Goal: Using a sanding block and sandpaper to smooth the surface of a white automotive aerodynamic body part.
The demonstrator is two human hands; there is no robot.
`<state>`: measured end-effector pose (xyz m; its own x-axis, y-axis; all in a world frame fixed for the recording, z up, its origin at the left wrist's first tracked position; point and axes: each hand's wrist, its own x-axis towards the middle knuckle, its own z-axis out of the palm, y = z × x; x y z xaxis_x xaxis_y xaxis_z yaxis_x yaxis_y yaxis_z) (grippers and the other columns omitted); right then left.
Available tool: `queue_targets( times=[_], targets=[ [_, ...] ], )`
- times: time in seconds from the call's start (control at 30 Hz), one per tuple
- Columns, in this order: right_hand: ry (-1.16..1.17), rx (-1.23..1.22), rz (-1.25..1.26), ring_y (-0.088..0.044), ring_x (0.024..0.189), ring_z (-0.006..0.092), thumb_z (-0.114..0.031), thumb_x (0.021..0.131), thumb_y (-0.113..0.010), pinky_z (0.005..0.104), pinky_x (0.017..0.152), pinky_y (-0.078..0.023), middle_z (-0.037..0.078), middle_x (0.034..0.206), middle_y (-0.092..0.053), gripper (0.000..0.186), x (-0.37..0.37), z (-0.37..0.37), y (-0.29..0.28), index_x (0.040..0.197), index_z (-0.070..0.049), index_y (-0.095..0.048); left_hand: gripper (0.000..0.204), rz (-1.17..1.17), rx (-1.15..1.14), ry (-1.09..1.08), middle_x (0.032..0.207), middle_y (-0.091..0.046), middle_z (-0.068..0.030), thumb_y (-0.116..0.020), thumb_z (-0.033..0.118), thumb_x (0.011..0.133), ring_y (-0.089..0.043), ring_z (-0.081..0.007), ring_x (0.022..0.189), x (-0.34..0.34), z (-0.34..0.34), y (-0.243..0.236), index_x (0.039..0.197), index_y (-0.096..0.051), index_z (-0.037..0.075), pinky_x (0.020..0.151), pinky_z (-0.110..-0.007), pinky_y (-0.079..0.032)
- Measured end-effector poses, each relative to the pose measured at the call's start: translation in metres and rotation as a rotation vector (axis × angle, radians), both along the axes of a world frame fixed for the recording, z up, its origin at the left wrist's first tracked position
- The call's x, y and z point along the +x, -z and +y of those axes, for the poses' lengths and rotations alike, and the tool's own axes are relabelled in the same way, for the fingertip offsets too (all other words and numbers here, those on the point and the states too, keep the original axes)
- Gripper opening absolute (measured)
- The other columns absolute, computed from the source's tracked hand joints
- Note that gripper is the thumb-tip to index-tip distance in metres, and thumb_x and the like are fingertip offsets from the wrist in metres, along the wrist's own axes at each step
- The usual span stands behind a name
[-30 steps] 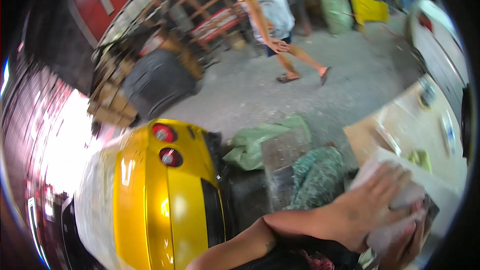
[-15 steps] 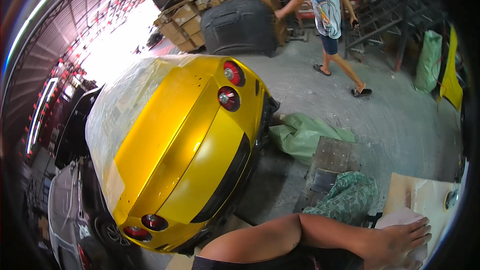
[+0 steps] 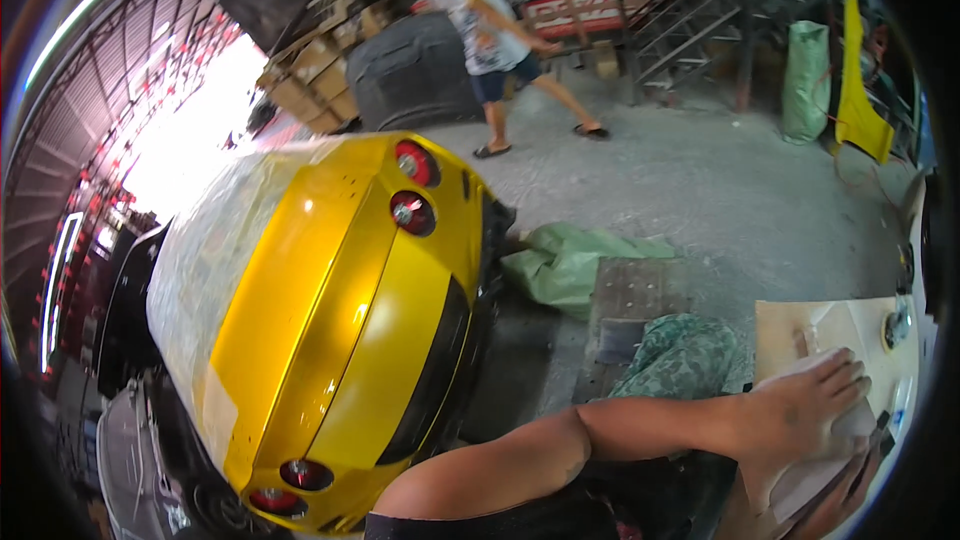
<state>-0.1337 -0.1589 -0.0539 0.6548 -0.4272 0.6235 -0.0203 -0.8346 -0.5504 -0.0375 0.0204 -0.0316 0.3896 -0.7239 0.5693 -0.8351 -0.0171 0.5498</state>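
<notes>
At near right, the left hand (image 3: 808,402), fingers extended, lies over a pale, smooth wad (image 3: 814,486); the right hand's (image 3: 848,502) grip I cannot tell. Left, a glossy, rounded yellow car (image 3: 325,315).

The car (image 3: 320,310) stands left of the left hand (image 3: 805,405), boxes (image 3: 315,80) beyond the car, the board (image 3: 778,325) at right.

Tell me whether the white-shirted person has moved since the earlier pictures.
Yes, leftward: the walking person, earlier to the right of the dark car hood, now partly covers its right side.
</notes>
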Motion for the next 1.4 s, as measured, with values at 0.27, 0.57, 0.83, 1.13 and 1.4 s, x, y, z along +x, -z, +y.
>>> queue_targets(
  times=[0.27, 0.57, 0.83, 1.13, 1.4],
  targets=[
    [-0.086, 0.081, 0.007, -0.067, 0.116, 0.0319, -0.009, 0.098, -0.064, 0.0426, 0.103, -0.048, 0.023, 0.127, -0.07, 0.03, -0.016, -0.014, 0.023, 0.124, 0.005, -0.07, 0.105, -0.032, 0.042, -0.059, 0.153, -0.038, -0.0335, -0.083, 0.04, 0.052, -0.033, -0.0553, 0.145, 0.01, 0.003, -0.01, 0.147, -0.053, 0.007, 0.124, -0.061, -0.021],
    [-0.209, 0.296, -0.103, -0.068, 0.105, 0.0275, -0.012, 0.087, -0.076, 0.0366, 0.09, -0.05, 0.016, 0.101, -0.076, 0.034, -0.015, 0.006, -0.003, 0.116, 0.005, -0.074, 0.123, -0.251, 0.323, -0.04, 0.141, -0.05, -0.0292, -0.081, 0.042, 0.03, -0.048, -0.0498, 0.128, 0.045, -0.005, -0.025, 0.147, -0.06, 0.014, 0.112, -0.055, -0.036],
    [-0.264, 0.19, 0.055, -0.066, 0.101, 0.0258, -0.01, 0.091, -0.069, 0.0417, 0.09, -0.048, 0.02, 0.109, -0.074, 0.036, -0.014, -0.003, -0.014, 0.123, 0.007, -0.071, 0.125, -0.206, 0.332, -0.064, 0.144, -0.047, -0.0276, -0.079, 0.036, 0.031, -0.052, -0.0449, 0.13, 0.053, -0.016, -0.031, 0.152, -0.055, 0.012, 0.112, -0.048, -0.042],
    [-0.155, 0.157, -0.087, -0.063, 0.086, 0.029, -0.012, 0.091, -0.071, 0.041, 0.082, -0.046, 0.021, 0.116, -0.074, 0.035, 0.022, -0.013, -0.002, 0.122, 0.004, -0.072, 0.125, -0.164, 0.323, -0.025, 0.15, -0.045, -0.0251, -0.079, 0.028, 0.034, -0.049, -0.0445, 0.132, 0.048, -0.01, -0.027, 0.155, -0.051, 0.01, 0.112, -0.047, -0.042],
    [0.227, 0.244, 0.108, -0.066, 0.088, 0.0342, -0.017, 0.09, -0.071, 0.0431, 0.079, -0.053, 0.022, 0.106, -0.071, 0.024, -0.033, -0.02, 0.031, 0.111, -0.006, -0.077, 0.125, -0.3, 0.454, 0.003, 0.152, -0.04, -0.0309, -0.082, 0.034, 0.033, -0.047, -0.0494, 0.131, 0.023, 0.005, -0.034, 0.153, -0.053, 0.011, 0.11, -0.057, -0.039]
  ],
)
